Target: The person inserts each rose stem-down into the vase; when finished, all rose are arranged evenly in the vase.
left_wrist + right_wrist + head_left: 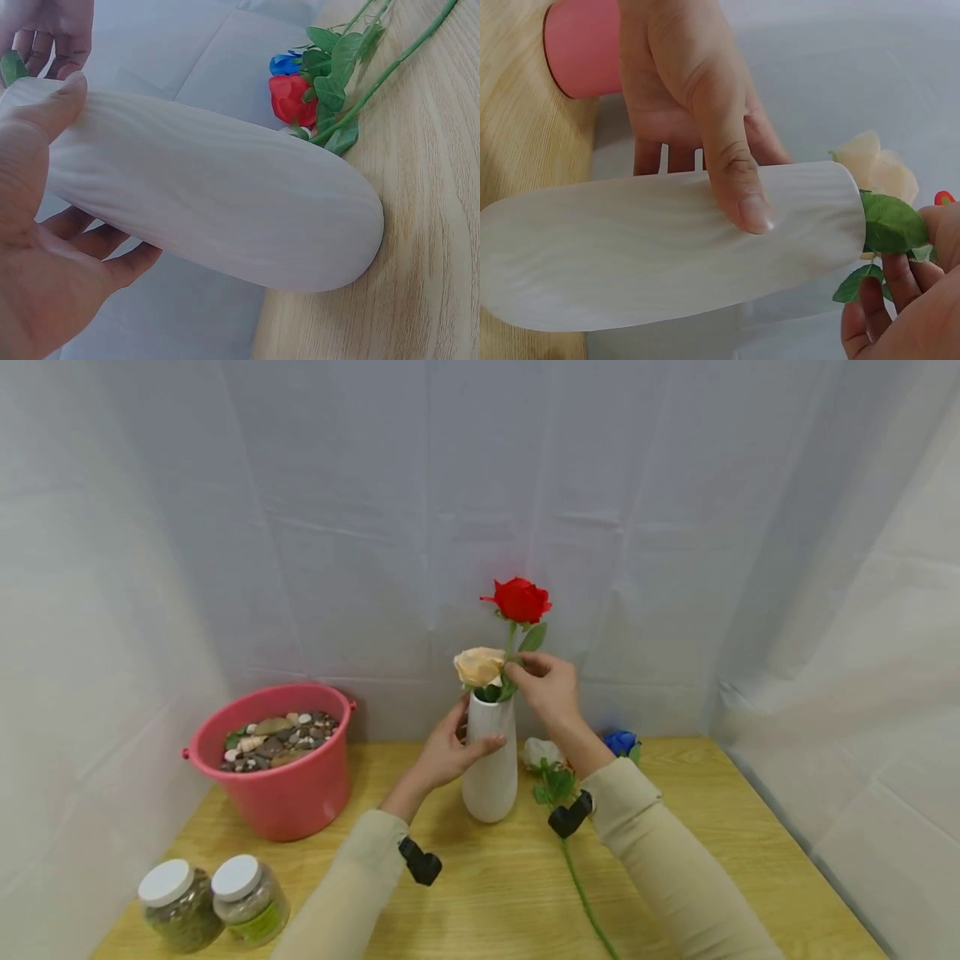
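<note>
A white ribbed vase (491,777) stands upright on the wooden table. My left hand (442,756) grips its upper part, the thumb across the front and the fingers round the far side. A cream rose (478,667) sits in the mouth of the vase. Above it rises a red rose (519,600), whose stem my right hand (553,693) pinches just over the rim. In the right wrist view, green leaves (892,223) lie between the vase mouth and the right fingertips. The stem's lower end is hidden.
Right of the vase lie a white rose (542,752), a blue rose (621,742) and another red rose (292,100), partly behind my right forearm. A pink bucket (288,802) of pebbles stands left. Two white-lidded jars (187,914) (251,910) are at front left. White sheeting (360,527) surrounds the table.
</note>
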### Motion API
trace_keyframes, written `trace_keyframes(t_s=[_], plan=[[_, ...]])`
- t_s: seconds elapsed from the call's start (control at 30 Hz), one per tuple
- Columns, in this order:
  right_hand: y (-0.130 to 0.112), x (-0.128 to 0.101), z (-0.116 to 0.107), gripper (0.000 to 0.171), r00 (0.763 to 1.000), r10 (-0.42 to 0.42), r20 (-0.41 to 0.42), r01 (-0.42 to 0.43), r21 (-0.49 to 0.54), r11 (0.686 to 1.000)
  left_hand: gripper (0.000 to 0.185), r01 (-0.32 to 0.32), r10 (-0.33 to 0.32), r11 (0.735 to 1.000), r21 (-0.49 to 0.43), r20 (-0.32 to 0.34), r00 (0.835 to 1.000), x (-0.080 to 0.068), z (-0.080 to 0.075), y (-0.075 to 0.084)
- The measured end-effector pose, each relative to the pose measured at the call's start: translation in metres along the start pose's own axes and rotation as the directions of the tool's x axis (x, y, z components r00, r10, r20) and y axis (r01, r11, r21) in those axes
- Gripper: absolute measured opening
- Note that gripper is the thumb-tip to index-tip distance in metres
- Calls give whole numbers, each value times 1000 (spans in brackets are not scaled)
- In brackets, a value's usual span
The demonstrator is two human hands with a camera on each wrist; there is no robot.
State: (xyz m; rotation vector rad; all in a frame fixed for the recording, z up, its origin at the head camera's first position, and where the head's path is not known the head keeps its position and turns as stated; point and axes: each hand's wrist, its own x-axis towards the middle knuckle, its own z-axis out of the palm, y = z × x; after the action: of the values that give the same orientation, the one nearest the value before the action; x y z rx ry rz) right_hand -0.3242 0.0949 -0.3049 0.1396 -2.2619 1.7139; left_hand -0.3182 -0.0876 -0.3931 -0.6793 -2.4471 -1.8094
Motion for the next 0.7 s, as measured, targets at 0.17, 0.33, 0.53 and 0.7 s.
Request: trace_keyframes(t_s=[0.17, 0.33, 0.53, 0.7], plan=[[-1, 1, 2, 38, 1000, -3, 10, 3, -4, 1000, 90, -10, 10, 1000, 6, -1, 1000, 0, -1, 0], [-3, 2, 4, 36, 1000, -23, -13, 23, 4, 1000, 89, -7, 7, 1000, 8, -7, 1000, 1, -2, 0], [4, 0, 7, 30, 999, -35, 1, 35, 0, 999, 88, 3, -3, 1000, 6, -4, 1000, 0, -1, 1], [9, -3, 8, 29, 1000, -20, 10, 20, -5, 1000, 89, 14, -14, 1000, 2, 3, 1000, -1, 0, 2]])
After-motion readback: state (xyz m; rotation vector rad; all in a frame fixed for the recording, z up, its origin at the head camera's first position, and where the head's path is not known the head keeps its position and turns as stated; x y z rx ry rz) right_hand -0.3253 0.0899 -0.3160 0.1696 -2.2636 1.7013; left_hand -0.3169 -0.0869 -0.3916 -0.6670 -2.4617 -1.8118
